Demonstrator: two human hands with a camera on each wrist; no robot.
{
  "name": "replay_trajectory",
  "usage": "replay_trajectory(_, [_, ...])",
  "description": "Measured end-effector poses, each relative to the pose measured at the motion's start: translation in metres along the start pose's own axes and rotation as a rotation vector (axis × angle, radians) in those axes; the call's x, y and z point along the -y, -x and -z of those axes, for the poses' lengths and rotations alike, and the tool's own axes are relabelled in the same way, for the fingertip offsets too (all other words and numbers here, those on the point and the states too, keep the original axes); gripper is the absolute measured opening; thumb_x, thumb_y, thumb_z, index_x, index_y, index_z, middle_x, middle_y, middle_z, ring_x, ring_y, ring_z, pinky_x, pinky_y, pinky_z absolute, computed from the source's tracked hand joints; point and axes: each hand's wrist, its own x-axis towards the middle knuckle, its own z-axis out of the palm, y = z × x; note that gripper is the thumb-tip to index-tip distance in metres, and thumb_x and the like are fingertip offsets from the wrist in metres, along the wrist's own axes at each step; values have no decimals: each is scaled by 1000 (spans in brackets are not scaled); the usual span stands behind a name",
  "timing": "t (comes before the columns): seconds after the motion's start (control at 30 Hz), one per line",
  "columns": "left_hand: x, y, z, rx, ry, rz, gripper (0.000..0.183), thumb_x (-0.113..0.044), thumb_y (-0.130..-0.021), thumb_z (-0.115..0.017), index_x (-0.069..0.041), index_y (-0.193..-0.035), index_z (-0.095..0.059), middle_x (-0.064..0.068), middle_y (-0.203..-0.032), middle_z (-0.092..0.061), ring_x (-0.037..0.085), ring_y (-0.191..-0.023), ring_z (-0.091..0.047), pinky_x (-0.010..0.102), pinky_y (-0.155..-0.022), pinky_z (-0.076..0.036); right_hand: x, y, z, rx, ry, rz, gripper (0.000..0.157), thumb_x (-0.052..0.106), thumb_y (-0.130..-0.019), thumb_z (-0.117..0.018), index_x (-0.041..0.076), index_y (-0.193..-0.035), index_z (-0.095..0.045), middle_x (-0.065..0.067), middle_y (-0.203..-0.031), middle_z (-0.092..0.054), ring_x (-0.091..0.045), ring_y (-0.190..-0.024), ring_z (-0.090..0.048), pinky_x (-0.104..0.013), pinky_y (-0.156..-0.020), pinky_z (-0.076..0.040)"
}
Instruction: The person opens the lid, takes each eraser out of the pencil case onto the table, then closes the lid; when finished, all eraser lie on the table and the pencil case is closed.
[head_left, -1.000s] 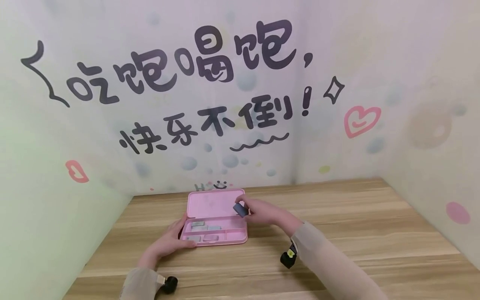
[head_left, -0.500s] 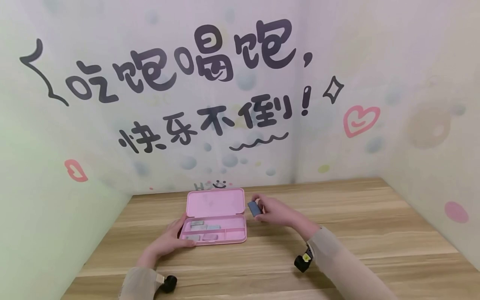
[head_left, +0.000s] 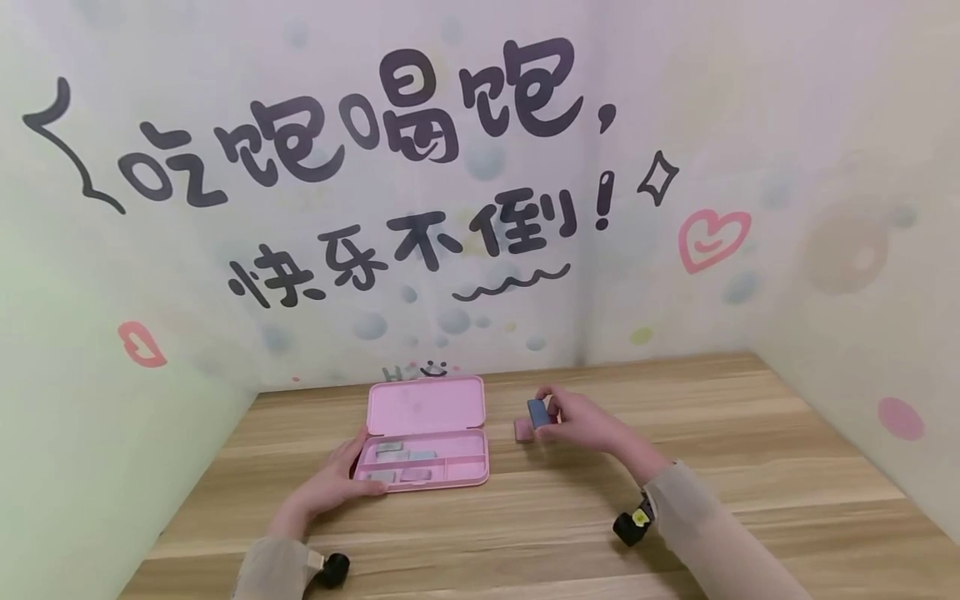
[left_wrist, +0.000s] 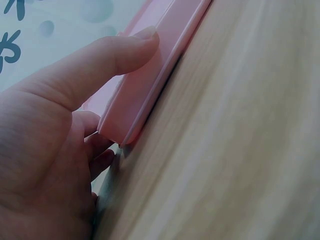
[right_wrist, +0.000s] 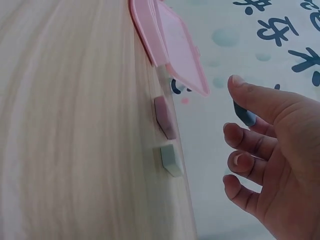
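An open pink pencil case (head_left: 466, 471) lies on the table, its lid (head_left: 427, 404) tipped back. My left hand (head_left: 330, 486) grips its near left corner; the left wrist view shows the thumb on the front wall and the fingers by the side. Several pale, block-shaped erasers (head_left: 416, 475) lie in the case's left part. To the right of the case, my right hand (head_left: 581, 421) pinches a dark blue eraser (head_left: 538, 413) between thumb and fingers, raised above the table. A pink eraser (right_wrist: 164, 117) and a pale green eraser (right_wrist: 171, 160) lie below this hand.
The wooden table (head_left: 525, 533) meets a printed backdrop (head_left: 637, 275) just behind the case. Side walls stand left and right. Small black cameras (head_left: 630, 527) sit at both wrists.
My right hand has moved right with the dark blue eraser, from over the case to beyond its right side. A pink eraser on the table has come into sight. The left hand stays put.
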Motion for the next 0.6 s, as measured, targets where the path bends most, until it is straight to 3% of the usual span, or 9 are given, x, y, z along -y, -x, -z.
replay_trajectory(0.6, [-1,0,0,9,1,8,113,-42,-77,-79,-3,-155,-8,28,-156,-14,48,-141,-12,65,-108,-13,-22,16,21,-7,-22,-99,41,14,-86,-74,3,-117,-49,-4,-84,-57,-17,-71,-51,-31,-64,-44])
